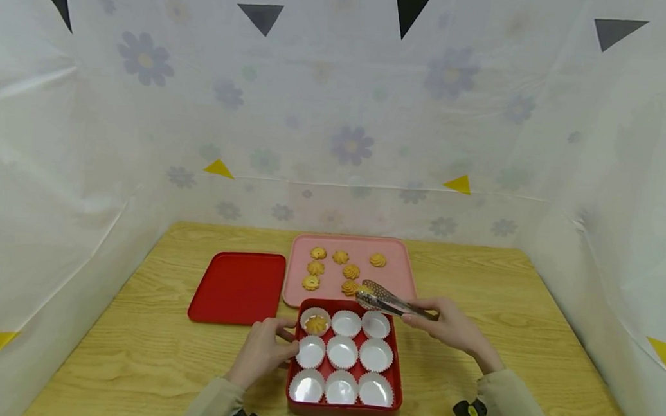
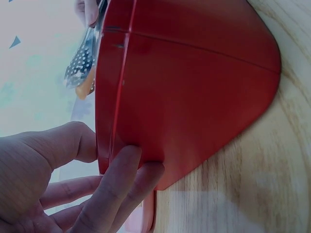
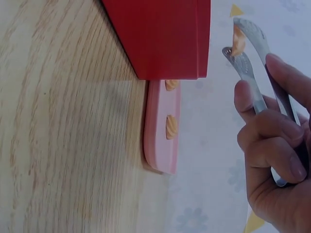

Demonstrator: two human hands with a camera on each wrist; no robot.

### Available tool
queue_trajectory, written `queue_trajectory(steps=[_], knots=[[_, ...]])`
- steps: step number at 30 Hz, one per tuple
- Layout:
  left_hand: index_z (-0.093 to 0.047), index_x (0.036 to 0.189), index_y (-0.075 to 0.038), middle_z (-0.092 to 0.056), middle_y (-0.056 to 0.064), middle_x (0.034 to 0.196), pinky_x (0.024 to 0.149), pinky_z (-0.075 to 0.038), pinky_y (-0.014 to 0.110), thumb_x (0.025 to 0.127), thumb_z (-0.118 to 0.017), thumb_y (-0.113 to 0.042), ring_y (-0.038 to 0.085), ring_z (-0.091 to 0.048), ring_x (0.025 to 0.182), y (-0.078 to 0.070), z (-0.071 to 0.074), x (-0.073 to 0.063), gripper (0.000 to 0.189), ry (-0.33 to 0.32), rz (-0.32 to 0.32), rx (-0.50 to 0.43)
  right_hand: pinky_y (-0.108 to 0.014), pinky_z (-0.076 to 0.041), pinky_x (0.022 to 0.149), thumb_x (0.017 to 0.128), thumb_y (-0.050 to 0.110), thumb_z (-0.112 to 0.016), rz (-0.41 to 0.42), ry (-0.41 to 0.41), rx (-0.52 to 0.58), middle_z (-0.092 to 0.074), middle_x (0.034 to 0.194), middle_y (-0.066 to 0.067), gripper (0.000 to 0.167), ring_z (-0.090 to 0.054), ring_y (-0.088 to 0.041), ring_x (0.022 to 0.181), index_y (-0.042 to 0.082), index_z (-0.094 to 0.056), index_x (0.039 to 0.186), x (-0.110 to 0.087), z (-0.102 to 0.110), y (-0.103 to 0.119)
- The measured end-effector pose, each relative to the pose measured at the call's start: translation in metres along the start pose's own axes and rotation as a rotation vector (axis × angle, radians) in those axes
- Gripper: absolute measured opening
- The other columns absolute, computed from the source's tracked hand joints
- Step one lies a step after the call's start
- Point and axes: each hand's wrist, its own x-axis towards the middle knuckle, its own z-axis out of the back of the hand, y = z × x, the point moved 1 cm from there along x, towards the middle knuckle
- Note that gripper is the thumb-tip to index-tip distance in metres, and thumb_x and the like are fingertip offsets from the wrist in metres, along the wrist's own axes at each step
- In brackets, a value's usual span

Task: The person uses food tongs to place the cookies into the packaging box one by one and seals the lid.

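My right hand point(image 1: 443, 322) grips metal tongs point(image 1: 393, 300) with perforated tips. Between the tips is a piped butter cookie point(image 3: 238, 41), held above the far right part of a red box point(image 1: 344, 412). White paper cups point(image 1: 343, 352) fill the box in rows, and one at the far left corner contains a flower-shaped cookie point(image 1: 316, 325). My left hand point(image 1: 263, 351) holds the box at its left wall; the left wrist view shows the thumb at the rim and fingertips against the outer side point(image 2: 194, 97).
Behind the box lies a pink tray point(image 1: 398, 270) bearing several cookies point(image 1: 351, 271). A flat red lid point(image 1: 239, 288) rests on the wooden table point(image 1: 137, 349) to the left. Floral sheeting point(image 1: 354, 106) encloses the table at the back and sides.
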Motion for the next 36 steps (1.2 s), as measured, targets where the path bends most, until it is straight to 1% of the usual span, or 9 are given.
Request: queue_trajectory(steps=[3,6,8,14,20,24,28,32,36], knots=[[-0.063,0.127,0.009,-0.073,0.025,0.102,0.055,-0.063,0.03,0.085,-0.071,-0.001,0.025,-0.073,0.082,0.0,0.0,0.0,0.044,0.002,-0.001,-0.008,-0.019,-0.045,0.052,0.099,0.028,-0.063,0.048,0.037,-0.023,-0.071,0.103,-0.012,0.042,-0.049,-0.001,0.063,0.001,-0.065,0.131,0.001,-0.002,-0.001],[-0.063,0.127,0.01,-0.073,0.025,0.101,0.054,-0.062,0.03,0.085,-0.07,-0.001,0.024,-0.073,0.079,-0.001,0.0,0.0,0.044,0.004,-0.004,-0.02,-0.019,-0.051,0.065,0.1,0.027,-0.062,0.1,0.074,-0.047,-0.073,0.114,-0.013,0.039,-0.057,-0.001,0.081,0.001,-0.067,0.129,0.003,-0.004,-0.002],[-0.062,0.127,0.01,-0.073,0.026,0.101,0.054,-0.062,0.031,0.085,-0.07,-0.001,0.023,-0.073,0.078,0.0,0.0,0.0,0.045,0.005,-0.002,-0.022,-0.02,-0.053,0.071,0.1,0.028,-0.062,0.126,0.091,-0.064,-0.073,0.118,-0.013,0.038,-0.06,-0.001,0.089,0.001,-0.068,0.127,0.005,-0.005,-0.001],[-0.062,0.129,0.01,-0.073,0.026,0.103,0.055,-0.063,0.031,0.086,-0.07,-0.002,0.023,-0.073,0.078,0.001,-0.001,0.001,0.045,0.01,0.015,-0.021,-0.021,-0.052,0.075,0.099,0.032,-0.063,0.169,0.11,-0.135,-0.074,0.12,-0.012,0.036,-0.062,-0.001,0.094,0.005,-0.071,0.122,0.01,-0.01,0.003],[-0.062,0.128,0.01,-0.073,0.026,0.104,0.056,-0.063,0.032,0.086,-0.07,-0.002,0.024,-0.073,0.079,0.001,-0.001,0.001,0.045,0.017,0.014,-0.008,-0.02,-0.049,0.07,0.098,0.03,-0.065,0.176,0.125,-0.157,-0.075,0.113,-0.004,0.025,-0.058,-0.003,0.085,0.013,-0.074,0.114,0.014,-0.014,0.009],[-0.063,0.128,0.009,-0.073,0.025,0.103,0.056,-0.063,0.032,0.086,-0.07,-0.002,0.024,-0.073,0.08,0.001,0.0,0.001,0.045,0.015,0.009,-0.001,-0.019,-0.045,0.063,0.098,0.03,-0.066,0.175,0.14,-0.178,-0.071,0.095,0.001,0.018,-0.052,-0.003,0.076,0.015,-0.073,0.103,0.016,-0.017,0.013],[-0.062,0.128,0.011,-0.073,0.026,0.101,0.055,-0.063,0.032,0.084,-0.069,-0.002,0.023,-0.074,0.074,0.001,0.0,0.0,0.046,0.011,-0.006,-0.027,-0.018,-0.042,0.059,0.098,0.028,-0.066,0.173,0.147,-0.222,-0.062,0.08,0.005,0.014,-0.048,-0.003,0.07,0.015,-0.071,0.093,0.018,-0.02,0.018],[-0.062,0.127,0.012,-0.074,0.026,0.099,0.054,-0.063,0.033,0.083,-0.069,0.0,0.022,-0.074,0.07,0.0,0.0,-0.001,0.046,0.005,-0.025,-0.043,-0.018,-0.04,0.058,0.097,0.026,-0.066,0.169,0.138,-0.271,-0.059,0.076,0.008,0.012,-0.046,-0.002,0.067,0.017,-0.068,0.088,0.019,-0.023,0.021],[-0.062,0.127,0.012,-0.074,0.026,0.099,0.055,-0.063,0.033,0.083,-0.069,0.0,0.022,-0.074,0.07,0.0,0.0,-0.001,0.046,0.002,-0.021,-0.045,-0.017,-0.039,0.059,0.096,0.026,-0.067,0.159,0.131,-0.299,-0.057,0.076,0.009,0.013,-0.045,-0.002,0.067,0.019,-0.066,0.086,0.02,-0.026,0.022]])
